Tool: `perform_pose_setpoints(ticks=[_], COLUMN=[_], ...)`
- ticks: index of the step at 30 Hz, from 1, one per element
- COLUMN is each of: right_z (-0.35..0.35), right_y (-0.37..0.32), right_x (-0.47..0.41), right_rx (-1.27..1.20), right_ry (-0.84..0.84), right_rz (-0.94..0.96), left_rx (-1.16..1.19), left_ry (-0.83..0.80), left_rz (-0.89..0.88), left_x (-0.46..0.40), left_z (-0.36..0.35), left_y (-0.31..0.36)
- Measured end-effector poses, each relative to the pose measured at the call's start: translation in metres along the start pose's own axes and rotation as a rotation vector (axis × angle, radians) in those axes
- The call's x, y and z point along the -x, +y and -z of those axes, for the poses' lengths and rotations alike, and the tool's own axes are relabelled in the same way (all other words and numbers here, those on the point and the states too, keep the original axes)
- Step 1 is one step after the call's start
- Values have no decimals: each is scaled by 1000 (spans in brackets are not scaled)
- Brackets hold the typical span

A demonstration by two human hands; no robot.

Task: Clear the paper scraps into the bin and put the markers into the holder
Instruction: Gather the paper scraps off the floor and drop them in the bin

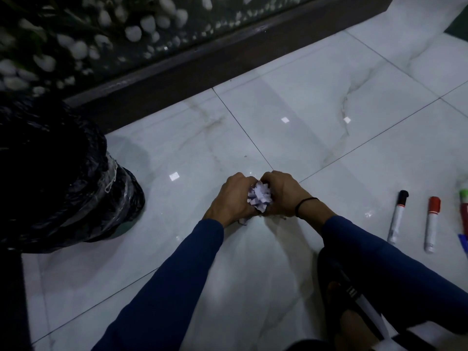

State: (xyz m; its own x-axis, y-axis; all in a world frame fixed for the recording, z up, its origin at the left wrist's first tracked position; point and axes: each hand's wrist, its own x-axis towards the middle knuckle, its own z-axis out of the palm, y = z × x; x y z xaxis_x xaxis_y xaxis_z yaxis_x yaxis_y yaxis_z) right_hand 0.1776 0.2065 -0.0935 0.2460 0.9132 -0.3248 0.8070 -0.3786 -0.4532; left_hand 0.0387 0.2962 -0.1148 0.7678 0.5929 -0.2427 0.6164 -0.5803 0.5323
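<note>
left hand [231, 198] and right hand [281, 192] cupped tight around paper scraps [259, 197] on floor [278, 122], bunching them for one carry to bin [58, 173]; markers [397, 219] wait, untouched.

Both arms reach forward and inward in dark blue sleeves [177, 274] pulled down to the wrists. The left hand [231, 198] and right hand [279, 193] meet knuckle to knuckle low over the floor, fingers curled under and palms facing each other, cupped tight around what they hold between them. A thin black band [305, 202] circles the right wrist.
</note>
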Motion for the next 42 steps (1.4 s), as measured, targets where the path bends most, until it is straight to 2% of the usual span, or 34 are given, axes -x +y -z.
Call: perform_pose_setpoints(ticks=[7,11,16,22,29,33,36,39,42], right_z=[14,51,119,179,148,107,87,80,85], right_y=[-8,-36,-100,-206,-335,-378,-394,-398,-390], right_x=[-1,-1,-8,-22,-41,-52,-61,-64,-65], right_rx=[67,132,169,151,181,192,244,274,272], right_ry=[-16,3,28,22,-15,-50,-97,-131,-89], right_rz=[-14,64,165,348,601,646,648,653,697], left_rx=[171,215,249,174,77,29,84,102,24], left_ry=[71,133,289,542,650,620,454,336,388], left_rz=[90,121,140,214,437,603,706,742,696], left_x=[12,23,48,91,173,205,213,212,207], left_z=[8,47,129,236,308,316,319,317,312], left_y=[3,13,24,12,-60,-87,-99,-110,-116])
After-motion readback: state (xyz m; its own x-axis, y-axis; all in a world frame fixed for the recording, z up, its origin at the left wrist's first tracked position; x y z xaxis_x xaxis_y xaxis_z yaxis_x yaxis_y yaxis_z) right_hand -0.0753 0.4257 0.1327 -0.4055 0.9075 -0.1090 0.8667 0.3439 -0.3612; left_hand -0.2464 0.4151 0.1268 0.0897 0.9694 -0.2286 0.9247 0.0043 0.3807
